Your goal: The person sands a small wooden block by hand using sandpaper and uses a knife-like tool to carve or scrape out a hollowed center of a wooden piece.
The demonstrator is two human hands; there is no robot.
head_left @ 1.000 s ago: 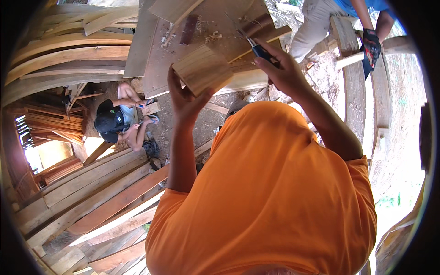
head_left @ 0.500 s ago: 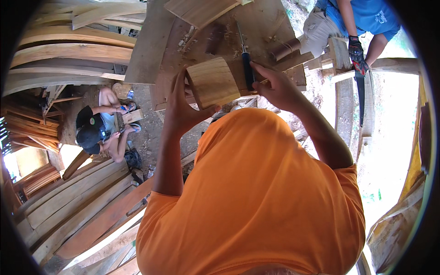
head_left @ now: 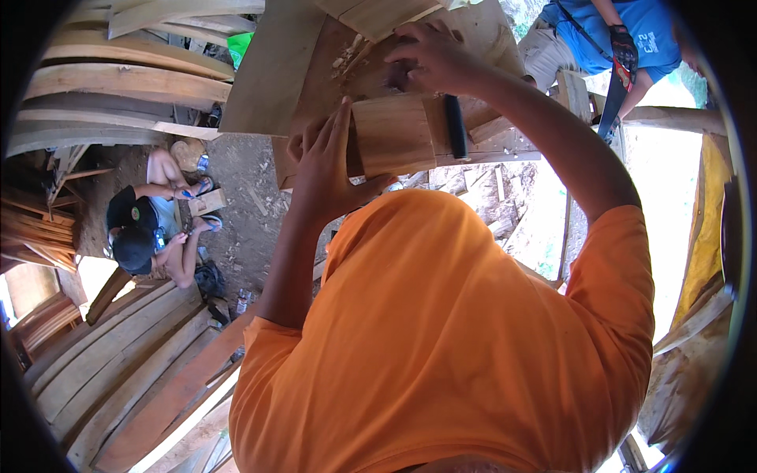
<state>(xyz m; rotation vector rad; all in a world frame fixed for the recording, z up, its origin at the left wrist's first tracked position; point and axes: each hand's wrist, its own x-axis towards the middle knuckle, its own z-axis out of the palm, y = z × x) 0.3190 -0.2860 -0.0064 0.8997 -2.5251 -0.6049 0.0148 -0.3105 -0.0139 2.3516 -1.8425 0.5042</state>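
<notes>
- Our left hand still clamps the wooden block, now at the table's near edge.
- Our right hand, fingers apart, has left the dark-handled tool and reaches farther forward.

A squarish light-brown wooden block is near a dark-handled tool.

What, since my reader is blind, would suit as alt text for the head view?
A person in an orange shirt holds a pale square wooden block in the left hand; the right hand extends over a brown wooden workbench. A dark cylindrical handle lies beside the block. At right, someone in blue holds a dark saw.
</notes>
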